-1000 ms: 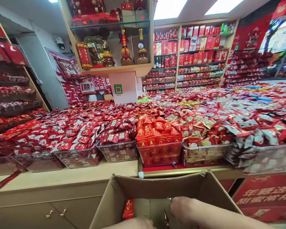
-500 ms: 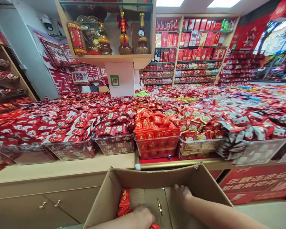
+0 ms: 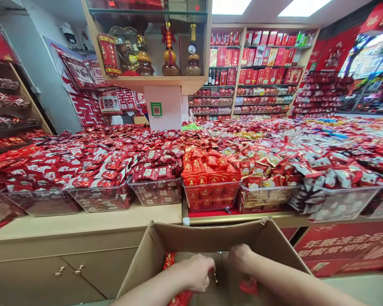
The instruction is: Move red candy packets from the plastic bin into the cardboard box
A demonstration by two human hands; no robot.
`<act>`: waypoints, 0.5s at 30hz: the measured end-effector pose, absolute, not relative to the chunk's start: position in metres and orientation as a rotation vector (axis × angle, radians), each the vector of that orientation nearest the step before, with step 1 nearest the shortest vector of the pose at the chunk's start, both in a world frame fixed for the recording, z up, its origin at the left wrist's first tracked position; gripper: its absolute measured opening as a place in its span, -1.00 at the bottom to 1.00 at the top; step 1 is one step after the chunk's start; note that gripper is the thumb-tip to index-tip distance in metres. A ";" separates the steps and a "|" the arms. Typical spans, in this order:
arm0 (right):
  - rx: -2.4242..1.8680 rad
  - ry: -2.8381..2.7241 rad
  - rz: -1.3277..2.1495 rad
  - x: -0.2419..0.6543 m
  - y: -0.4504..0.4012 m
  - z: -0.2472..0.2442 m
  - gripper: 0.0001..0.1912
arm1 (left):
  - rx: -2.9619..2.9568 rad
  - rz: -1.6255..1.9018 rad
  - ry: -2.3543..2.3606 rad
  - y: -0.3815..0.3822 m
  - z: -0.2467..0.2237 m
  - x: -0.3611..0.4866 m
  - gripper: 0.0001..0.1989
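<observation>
Both hands are inside an open cardboard box (image 3: 210, 231) at the bottom centre. My left hand (image 3: 199, 272) is over the box floor with its fingers curled down; whatever it may hold is hidden. A small gold item (image 3: 215, 277) lies beside its fingertips. My right hand (image 3: 241, 257) is near the box's far wall, its fingers bent and hidden from view. Below it a red packet (image 3: 249, 286) shows blurred against the box floor. More red packets (image 3: 170, 260) lie along the box's left side, partly under my left forearm.
Clear plastic bins (image 3: 210, 196) heaped with wrapped packets line the counter (image 3: 115, 221) beyond the box. A glass-fronted cabinet (image 3: 150, 80) with bottles hangs above the counter. Cupboard doors (image 3: 92, 272) are at the left, and a red printed panel (image 3: 347, 246) is at the right.
My left hand has risen and moved right, uncurling away from the left packets. My right hand has shifted slightly, and a red packet now shows below it. The camera view has shifted a little.
</observation>
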State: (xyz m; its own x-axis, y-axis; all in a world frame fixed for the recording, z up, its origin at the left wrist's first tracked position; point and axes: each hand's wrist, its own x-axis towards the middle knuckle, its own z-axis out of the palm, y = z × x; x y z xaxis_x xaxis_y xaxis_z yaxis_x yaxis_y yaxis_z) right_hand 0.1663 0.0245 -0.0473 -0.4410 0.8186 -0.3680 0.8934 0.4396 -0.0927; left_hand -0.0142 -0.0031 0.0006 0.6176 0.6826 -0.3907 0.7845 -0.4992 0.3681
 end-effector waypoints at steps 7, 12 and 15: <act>1.512 2.659 -1.508 0.166 0.009 0.058 -0.69 | 1.896 0.292 1.085 0.010 0.061 -0.041 -0.63; 1.672 2.594 -2.209 0.169 0.015 0.072 -0.63 | 1.645 0.573 0.958 0.011 0.072 -0.035 -0.69; 1.783 2.486 -2.374 0.165 0.019 0.067 -0.59 | 1.538 0.671 0.946 0.013 0.067 -0.029 -0.69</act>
State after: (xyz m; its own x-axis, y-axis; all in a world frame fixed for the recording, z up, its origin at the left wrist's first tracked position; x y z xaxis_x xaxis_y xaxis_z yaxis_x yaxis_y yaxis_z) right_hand 0.1653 0.0189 0.0675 -0.3747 0.9250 -0.0638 0.1066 -0.0253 -0.9940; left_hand -0.0289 0.0130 0.0667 0.5114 0.8551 -0.0854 0.2015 -0.0227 0.9792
